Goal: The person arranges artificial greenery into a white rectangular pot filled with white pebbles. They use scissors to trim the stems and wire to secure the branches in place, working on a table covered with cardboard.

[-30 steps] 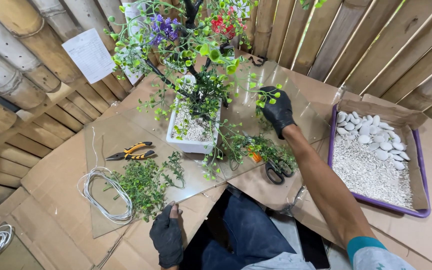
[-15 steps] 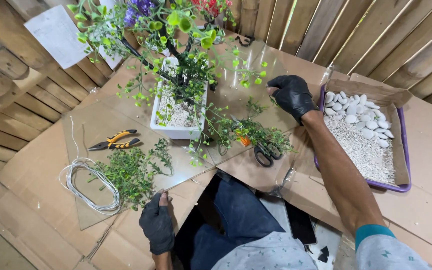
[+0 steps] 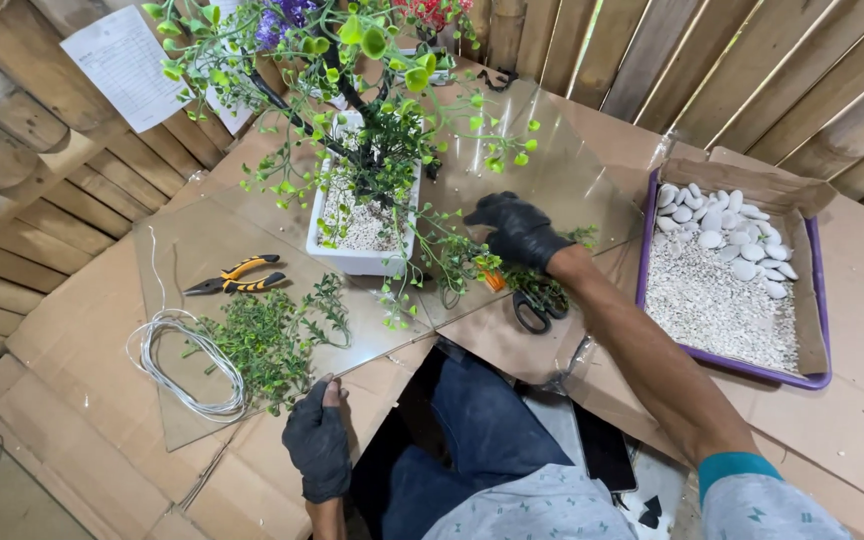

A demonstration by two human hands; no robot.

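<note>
— How do we handle this step well?
— We keep our left hand in its black glove [image 3: 318, 449] flat on the near edge of the clear glass sheet [image 3: 202, 250], fingers loosely curled and gripping nothing, so the sheet does not slide on the brown cardboard [image 3: 72, 350]. Our right hand in its black glove [image 3: 519, 230] reaches among the thin leafy stems; we cannot tell whether its fingers have closed on a stem or only touch them, so we would go gently, since these twigs look springy and apt to snag

— And the thing itself?
— The small artificial tree with green leaves [image 3: 372, 130] stands upright in a white rectangular planter filled with pale gravel [image 3: 360, 225], on the glass, just left of our right hand. Loose green sprigs [image 3: 267, 345] lie near our left hand, beside a coil of white wire [image 3: 187, 365] and yellow-handled pliers [image 3: 234, 276]. Black-handled scissors [image 3: 532, 312] lie just below our right wrist, and a purple tray of white pebbles [image 3: 727, 275] sits to the right
</note>
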